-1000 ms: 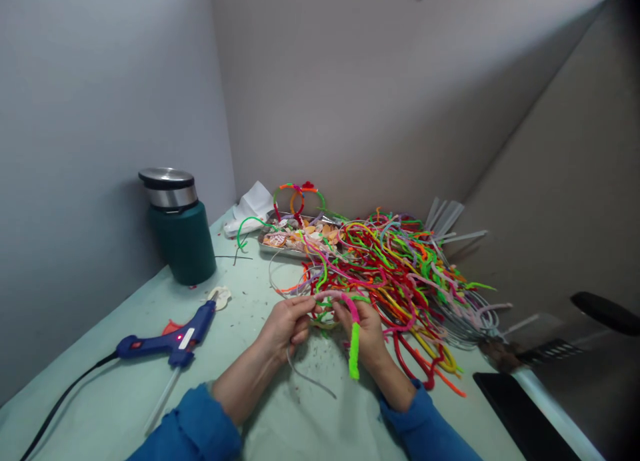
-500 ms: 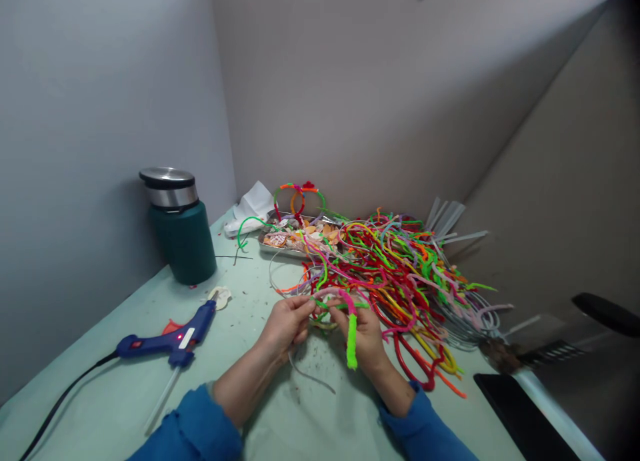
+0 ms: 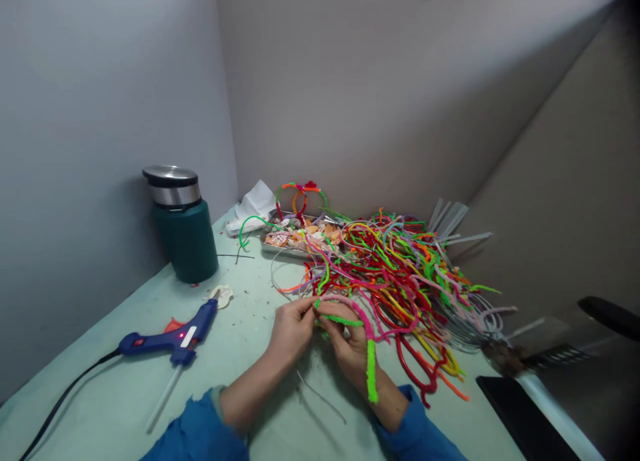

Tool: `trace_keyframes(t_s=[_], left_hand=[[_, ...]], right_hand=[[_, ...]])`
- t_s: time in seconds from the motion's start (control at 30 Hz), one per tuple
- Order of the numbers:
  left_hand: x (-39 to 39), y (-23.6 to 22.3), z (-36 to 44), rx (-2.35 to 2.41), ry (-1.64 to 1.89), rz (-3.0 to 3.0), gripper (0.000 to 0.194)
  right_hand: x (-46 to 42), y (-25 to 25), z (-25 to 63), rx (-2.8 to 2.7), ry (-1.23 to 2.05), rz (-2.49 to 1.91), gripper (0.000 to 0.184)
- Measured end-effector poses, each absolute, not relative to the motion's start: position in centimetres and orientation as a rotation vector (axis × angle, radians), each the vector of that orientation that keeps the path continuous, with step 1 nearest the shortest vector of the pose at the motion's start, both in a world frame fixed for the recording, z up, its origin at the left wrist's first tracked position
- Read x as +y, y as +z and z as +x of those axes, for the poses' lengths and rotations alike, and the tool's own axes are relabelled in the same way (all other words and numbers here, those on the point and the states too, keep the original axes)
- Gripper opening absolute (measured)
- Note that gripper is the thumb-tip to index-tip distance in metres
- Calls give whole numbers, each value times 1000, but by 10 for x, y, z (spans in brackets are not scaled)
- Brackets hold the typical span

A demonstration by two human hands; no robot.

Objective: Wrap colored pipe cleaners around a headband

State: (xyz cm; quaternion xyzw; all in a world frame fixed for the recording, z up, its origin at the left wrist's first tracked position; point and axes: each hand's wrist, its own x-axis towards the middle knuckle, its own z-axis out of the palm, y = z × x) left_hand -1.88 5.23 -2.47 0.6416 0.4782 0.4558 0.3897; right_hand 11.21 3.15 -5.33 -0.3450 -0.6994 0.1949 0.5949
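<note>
My left hand (image 3: 291, 331) pinches the end of a curved wire band wrapped in pipe cleaner, pale pink, then magenta (image 3: 367, 321), then bright green (image 3: 371, 371). The band arches over my right hand (image 3: 350, 348), and its green end hangs beside the wrist. Close against the left fingertips, my right hand is closed on a thin green pipe cleaner (image 3: 345, 322), which starts at the left pinch and points right. Below the hands a bare grey wire (image 3: 323, 398) sticks out; its upper end is hidden by the left hand.
A tangled pile of colourful pipe cleaners (image 3: 395, 268) lies just beyond my hands. Behind it are a metal tray (image 3: 285, 252) of small decorations and wrapped hoops (image 3: 291, 186). At left are a glue gun (image 3: 185, 338), lamp lit, and a green bottle (image 3: 185, 241). A black object (image 3: 520, 408) lies right.
My right hand has moved in against the left fingertips and turned. The green pipe cleaner now slants across its fingers, and the band's green end has swung right and lower.
</note>
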Motion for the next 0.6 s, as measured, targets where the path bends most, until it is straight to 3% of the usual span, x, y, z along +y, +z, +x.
trace_keyframes(t_s=[0.43, 0.6], left_hand=[[50, -23, -22, 1276, 1193, 1626, 24], [59, -23, -25, 1197, 1172, 1160, 34]], right_hand=[[22, -33, 110, -1902, 128, -892, 50], [24, -39, 113, -2026, 107, -889, 29]])
